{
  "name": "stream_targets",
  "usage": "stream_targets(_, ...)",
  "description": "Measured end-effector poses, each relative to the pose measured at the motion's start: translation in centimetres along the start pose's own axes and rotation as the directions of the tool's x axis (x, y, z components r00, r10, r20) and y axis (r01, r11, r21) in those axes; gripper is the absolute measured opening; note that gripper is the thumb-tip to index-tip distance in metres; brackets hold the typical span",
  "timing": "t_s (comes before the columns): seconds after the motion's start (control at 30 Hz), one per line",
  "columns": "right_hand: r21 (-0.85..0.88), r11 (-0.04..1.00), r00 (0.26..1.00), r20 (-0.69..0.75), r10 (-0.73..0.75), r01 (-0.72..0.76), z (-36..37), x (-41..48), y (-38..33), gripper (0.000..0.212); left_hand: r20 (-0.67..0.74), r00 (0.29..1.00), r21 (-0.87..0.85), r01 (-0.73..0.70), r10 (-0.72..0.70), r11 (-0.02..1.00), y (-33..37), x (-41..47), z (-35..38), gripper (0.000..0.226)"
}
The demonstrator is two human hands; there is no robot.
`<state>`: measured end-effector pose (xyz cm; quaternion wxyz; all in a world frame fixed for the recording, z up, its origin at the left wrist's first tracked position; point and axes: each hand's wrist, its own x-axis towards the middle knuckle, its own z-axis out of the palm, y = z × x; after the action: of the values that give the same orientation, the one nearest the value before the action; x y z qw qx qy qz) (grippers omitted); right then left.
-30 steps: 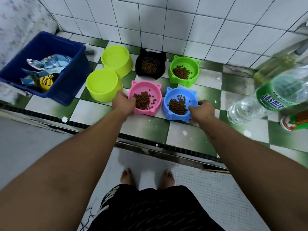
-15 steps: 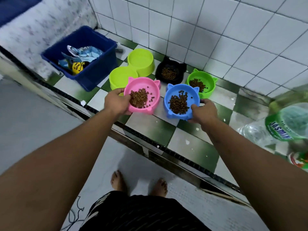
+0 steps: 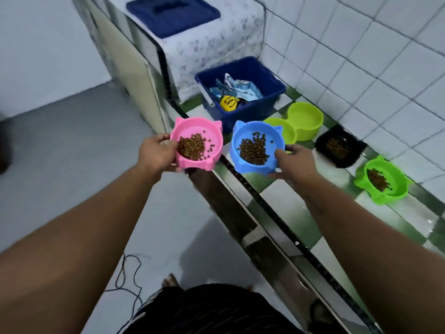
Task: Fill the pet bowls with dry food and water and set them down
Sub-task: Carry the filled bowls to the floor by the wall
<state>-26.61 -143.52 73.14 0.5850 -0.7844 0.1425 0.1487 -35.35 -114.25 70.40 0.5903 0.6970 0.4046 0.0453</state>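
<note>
My left hand (image 3: 157, 153) grips the rim of a pink cat-eared bowl (image 3: 209, 135) holding dry food, lifted clear of the counter and out over the grey floor. My right hand (image 3: 295, 162) grips a blue cat-eared bowl (image 3: 269, 133) of dry food, held in the air above the counter's front edge. On the green-and-white tiled counter (image 3: 286, 196) stand a black bowl (image 3: 340, 147) and a green bowl (image 3: 385, 180), both with dry food, and a lime double bowl (image 3: 304, 118) with no food in it.
A dark blue bin (image 3: 240, 75) with food pouches sits at the counter's far end against a white tiled wall (image 3: 361, 49). A blue lid (image 3: 172, 13) lies on a cloth-covered box beyond it. A thin cable (image 3: 130, 268) trails on the grey floor by my feet.
Both hands lifted the pink and blue bowls off the counter and carried them left, toward the floor side. My view swung left; the water bottle left the frame.
</note>
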Motion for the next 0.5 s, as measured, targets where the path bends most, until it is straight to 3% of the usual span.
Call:
stream_targets(0.1, -0.045, 0.997, 0.995, 0.090, -0.054, 0.058, 6.4, -1.1, -1.7, 0.026, -0.057, 0.998, -0.047, 0.006, -0.009, 0.999, -0.9, 1.9, -6.0, 0.035)
stream_targets(0.2, -0.073, 0.990, 0.978, 0.181, -0.104, 0.118, 13.1, -2.0, -3.3, 0.033, -0.125, 0.992, -0.053, 0.016, -0.023, 0.998, -2.0, 3.7, -11.9, 0.033)
stream_targets(0.5, -0.075, 0.990, 0.919, 0.385, -0.084, 0.123, 31.5, -2.3, -7.9, 0.025, -0.332, 0.932, -0.165, 0.094, -0.145, 0.982, -4.6, 9.4, -26.3, 0.035)
